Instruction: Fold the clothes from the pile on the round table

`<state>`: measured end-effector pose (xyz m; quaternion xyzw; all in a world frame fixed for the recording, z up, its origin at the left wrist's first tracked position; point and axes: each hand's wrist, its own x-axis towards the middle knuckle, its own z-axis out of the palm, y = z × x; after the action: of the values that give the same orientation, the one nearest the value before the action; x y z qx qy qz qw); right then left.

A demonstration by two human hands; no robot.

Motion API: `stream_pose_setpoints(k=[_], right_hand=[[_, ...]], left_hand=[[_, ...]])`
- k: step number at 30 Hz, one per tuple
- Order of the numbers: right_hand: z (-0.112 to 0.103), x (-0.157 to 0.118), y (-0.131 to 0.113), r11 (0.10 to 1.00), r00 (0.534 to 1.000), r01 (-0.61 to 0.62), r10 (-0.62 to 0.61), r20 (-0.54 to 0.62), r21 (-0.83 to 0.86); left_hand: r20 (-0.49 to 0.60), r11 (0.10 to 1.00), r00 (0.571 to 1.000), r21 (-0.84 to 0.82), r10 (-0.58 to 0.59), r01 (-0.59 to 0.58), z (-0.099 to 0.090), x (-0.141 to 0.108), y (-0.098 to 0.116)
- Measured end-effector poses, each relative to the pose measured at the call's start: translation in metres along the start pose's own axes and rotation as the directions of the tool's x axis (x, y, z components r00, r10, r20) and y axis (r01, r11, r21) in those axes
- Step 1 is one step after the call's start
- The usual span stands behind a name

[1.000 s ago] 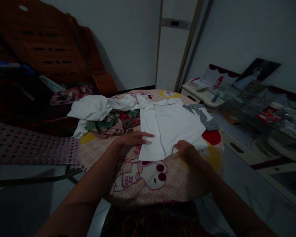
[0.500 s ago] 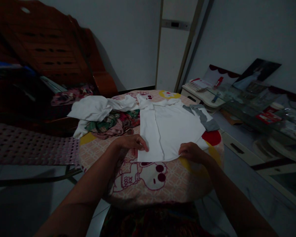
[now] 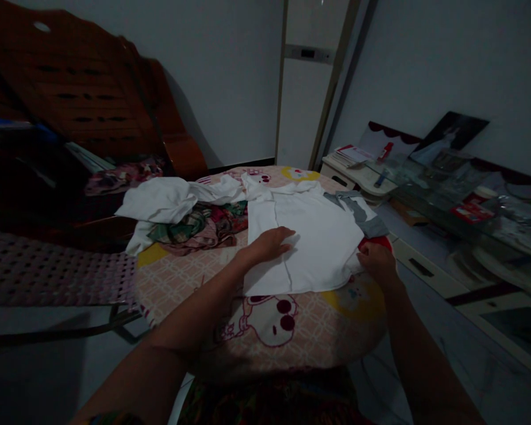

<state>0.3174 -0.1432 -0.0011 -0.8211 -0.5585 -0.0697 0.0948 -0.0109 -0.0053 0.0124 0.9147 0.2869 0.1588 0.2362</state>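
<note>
A white shirt (image 3: 318, 236) lies spread on the round table, its left side folded inward in a long strip. My left hand (image 3: 272, 244) is over that folded strip, fingers stretched out and nothing gripped; whether it presses on the fabric I cannot tell. At the shirt's right edge, my right hand (image 3: 377, 262) is closed, pinching the white fabric there. Behind the right hand is a grey garment (image 3: 367, 219) with a white patch, partly beside the shirt. To the left sits a heap of green and red patterned clothes (image 3: 203, 227), with a bunched white garment (image 3: 159, 198) on top.
A pink patterned tablecloth (image 3: 310, 336) with cartoon dogs covers the table. Left are a woven chair (image 3: 66, 268) and a carved wooden seat (image 3: 84, 94). A glass-topped cabinet (image 3: 425, 189) with papers and small items stands right; a tall white unit (image 3: 303, 106) stands behind.
My left hand has moved from the shirt's lower left corner up and right onto the folded strip. My right hand has moved from the hem up and right to the side edge.
</note>
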Motion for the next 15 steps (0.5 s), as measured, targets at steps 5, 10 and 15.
stream_pose_setpoints(k=[5, 10, 15], right_hand=[[0.016, -0.013, 0.010, 0.994, 0.990, 0.030, -0.044, -0.135, -0.104], [0.013, -0.004, 0.014, 0.995, 0.999, -0.036, 0.033, 0.030, 0.098], [-0.006, 0.005, 0.012, 0.900, 0.986, -0.166, 0.165, 0.037, 0.403]], left_hand=[[0.049, 0.974, 0.994, 0.204, 0.093, -0.101, 0.049, 0.000, 0.007], [0.088, 0.949, 0.993, 0.300, 0.079, -0.102, 0.060, -0.006, 0.001], [0.186, 0.986, 0.973, 0.073, 0.135, -0.150, 0.039, 0.005, 0.009]])
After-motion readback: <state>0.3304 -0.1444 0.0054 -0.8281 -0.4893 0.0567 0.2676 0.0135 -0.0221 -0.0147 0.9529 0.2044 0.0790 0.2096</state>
